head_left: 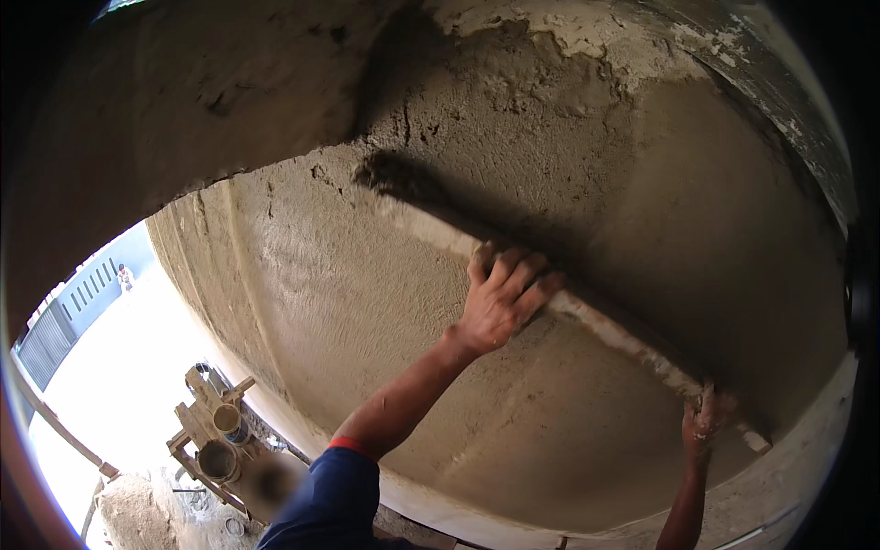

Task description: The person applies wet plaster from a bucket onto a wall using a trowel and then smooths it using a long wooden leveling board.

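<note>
No packages, labels, signs or screens are to be seen in this view. Nothing visible bears printing or a display of any kind.

A long wooden straightedge (pixel 550 293) lies against the wet plastered wall (pixel 348 275).
</note>
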Demonstrator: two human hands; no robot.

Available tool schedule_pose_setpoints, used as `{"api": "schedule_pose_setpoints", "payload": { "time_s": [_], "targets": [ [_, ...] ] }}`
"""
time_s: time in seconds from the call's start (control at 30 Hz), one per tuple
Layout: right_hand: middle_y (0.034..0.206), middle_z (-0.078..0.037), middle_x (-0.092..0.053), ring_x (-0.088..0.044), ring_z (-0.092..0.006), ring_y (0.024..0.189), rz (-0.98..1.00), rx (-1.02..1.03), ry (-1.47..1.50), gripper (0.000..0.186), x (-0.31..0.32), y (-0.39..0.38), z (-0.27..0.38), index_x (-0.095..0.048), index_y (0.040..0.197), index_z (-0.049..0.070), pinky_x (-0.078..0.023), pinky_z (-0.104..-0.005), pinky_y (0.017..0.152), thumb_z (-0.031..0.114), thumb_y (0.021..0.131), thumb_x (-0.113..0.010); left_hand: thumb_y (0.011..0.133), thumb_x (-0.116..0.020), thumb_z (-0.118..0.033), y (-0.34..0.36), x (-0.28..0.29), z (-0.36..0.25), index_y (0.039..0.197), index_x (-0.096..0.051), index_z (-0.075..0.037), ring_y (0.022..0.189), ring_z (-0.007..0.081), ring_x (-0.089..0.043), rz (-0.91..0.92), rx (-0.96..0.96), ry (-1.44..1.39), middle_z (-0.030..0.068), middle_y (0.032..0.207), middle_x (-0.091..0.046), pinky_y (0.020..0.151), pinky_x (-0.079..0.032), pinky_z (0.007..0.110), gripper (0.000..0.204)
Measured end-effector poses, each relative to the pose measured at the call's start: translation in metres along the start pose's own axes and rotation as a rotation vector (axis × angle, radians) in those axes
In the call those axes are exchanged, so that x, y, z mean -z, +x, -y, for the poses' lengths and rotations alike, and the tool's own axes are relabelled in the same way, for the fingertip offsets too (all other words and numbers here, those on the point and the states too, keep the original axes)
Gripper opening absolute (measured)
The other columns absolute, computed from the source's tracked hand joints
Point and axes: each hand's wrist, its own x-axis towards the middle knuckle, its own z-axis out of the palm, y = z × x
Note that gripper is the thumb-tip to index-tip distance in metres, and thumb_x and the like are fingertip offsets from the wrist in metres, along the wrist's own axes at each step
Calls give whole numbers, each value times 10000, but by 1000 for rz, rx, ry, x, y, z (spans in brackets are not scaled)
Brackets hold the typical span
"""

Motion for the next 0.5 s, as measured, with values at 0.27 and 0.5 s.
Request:
{"api": "schedule_pose_setpoints", "payload": {
  "time_s": [0.27,0.5],
  "targets": [
    [1129,-202,-494,-474,-429,1048,-10,71,98,602,-3,-40,40,-513,1211,108,-305,-599,951,91,638,-699,777,-526,-210,-73,-31,-25,1198,-517,-271,1115,190,-429,-75,29,18,-1,1122,-495,1036,-150,515,426],
    [1235,-246,-450,-426,-439,1131,-70,-59,26,610,-3,-19,20,-451,1277,67,-302,-579,975,228,744,-701,789,-534,-116,29,-11,1,1250,-453,-236,1170,226,-370,-34,-173,41,37,1185,-429,994,-245,544,484]
  ]
}}
